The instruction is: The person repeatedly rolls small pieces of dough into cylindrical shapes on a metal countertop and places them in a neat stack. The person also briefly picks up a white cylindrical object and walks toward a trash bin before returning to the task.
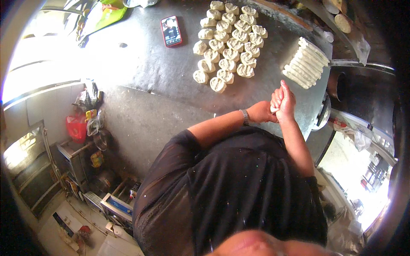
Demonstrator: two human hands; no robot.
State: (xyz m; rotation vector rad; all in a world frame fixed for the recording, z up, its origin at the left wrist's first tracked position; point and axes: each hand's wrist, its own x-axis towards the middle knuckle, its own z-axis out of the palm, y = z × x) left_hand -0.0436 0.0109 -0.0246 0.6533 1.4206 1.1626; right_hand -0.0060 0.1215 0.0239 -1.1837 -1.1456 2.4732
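My left hand (263,112), with a metal-banded watch (245,117) at its wrist, meets my right hand (283,100) over the table's near edge; its fingers are mostly hidden. The right hand is curled into a fist with one digit pointing away from me. A small pale bit (274,110), seemingly dough, shows at the fist's lower left. Several flattened dough pieces (230,55) lie in rows on the metal table (179,80). Just beyond my right hand, long dough rolls (306,63) lie side by side.
A red-cased phone (171,31) lies on the table, left of the dough pieces. A green packet (107,14) is at the far left. Wooden pieces (342,22) sit beyond the table at the far right. A round metal pan (323,113) is beside its right edge.
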